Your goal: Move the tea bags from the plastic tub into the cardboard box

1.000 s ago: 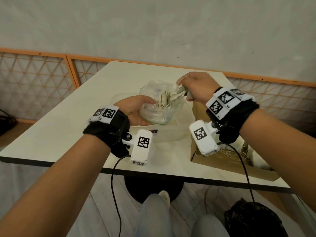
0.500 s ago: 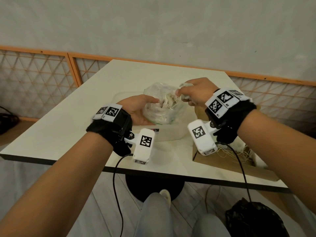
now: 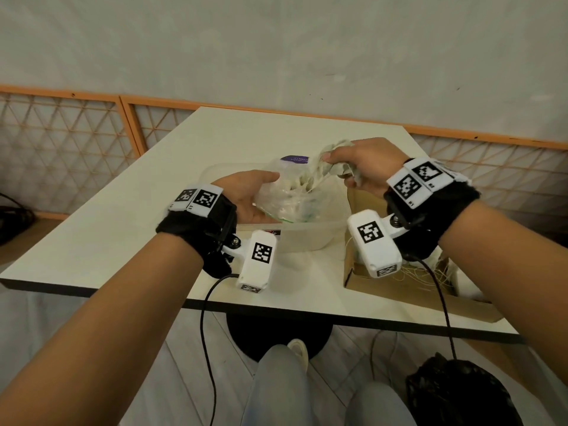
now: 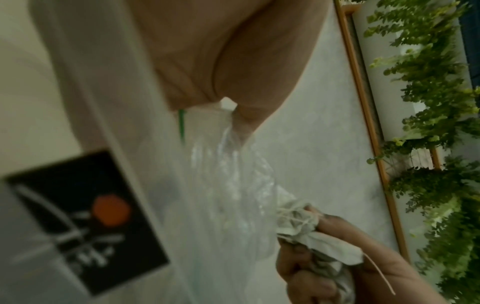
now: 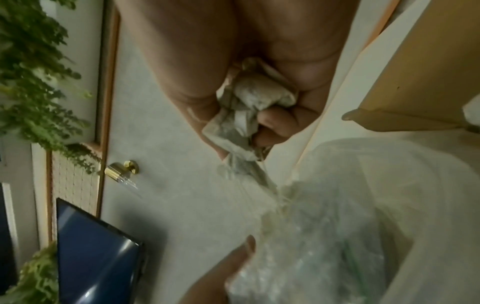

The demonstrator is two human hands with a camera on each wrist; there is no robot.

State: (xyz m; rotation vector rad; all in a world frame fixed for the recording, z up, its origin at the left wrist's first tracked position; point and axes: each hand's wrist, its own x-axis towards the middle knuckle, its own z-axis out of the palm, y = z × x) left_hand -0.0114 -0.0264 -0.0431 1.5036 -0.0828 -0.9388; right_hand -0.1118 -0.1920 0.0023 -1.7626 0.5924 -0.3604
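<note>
A clear plastic bag (image 3: 290, 192) of tea bags stands inside the translucent plastic tub (image 3: 307, 238) at mid-table. My left hand (image 3: 249, 195) holds the bag's left side, thumb on top. My right hand (image 3: 353, 167) grips a crumpled bunch of pale tea bags (image 3: 333, 162), lifted just above the bag's mouth, with strings trailing down into the bag. The right wrist view shows the tea bags (image 5: 249, 107) clenched in the fist. The left wrist view shows the tea bags (image 4: 309, 228) in the right hand beside the plastic bag (image 4: 233, 185). The cardboard box (image 3: 396, 290) lies right of the tub, partly hidden by my right wrist.
The white table (image 3: 107, 226) stands against an orange-framed lattice screen (image 3: 61, 142). Loose tea-bag strings (image 3: 430, 272) lie in the box. A black bag (image 3: 461, 395) sits on the floor at lower right, near my knees.
My right hand dipped toward the bag's mouth, then rose with a bunch of tea bags, strings stretching out of the bag. The left hand stayed on the bag.
</note>
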